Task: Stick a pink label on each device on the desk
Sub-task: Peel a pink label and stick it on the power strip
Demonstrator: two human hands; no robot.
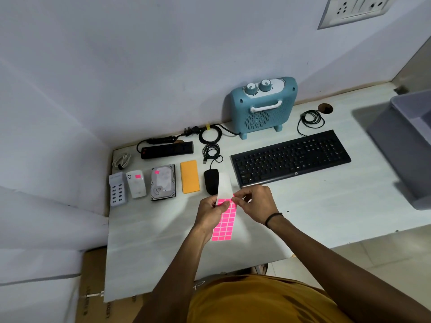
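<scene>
My left hand (210, 212) holds a sheet of pink labels (225, 226) above the desk, its bare white backing curling up at the top. My right hand (255, 205) pinches one pink label at the sheet's upper right corner. Along the desk's left lie a white USB charger (117, 188), a white adapter (136, 184) with a pink label on it, a hard drive (162, 181) with a pink label, an orange power bank (190, 176) and a black mouse (211, 180). A black keyboard (291, 157), a power strip (166, 150) and a blue heater (262, 107) stand farther back.
Coiled cables (211, 136) lie between the power strip and heater, another coil (311, 120) behind the keyboard, a white cable (121, 160) at far left. A grey bin (405, 141) sits at the right edge. The white desk (326, 206) meets walls at back and left.
</scene>
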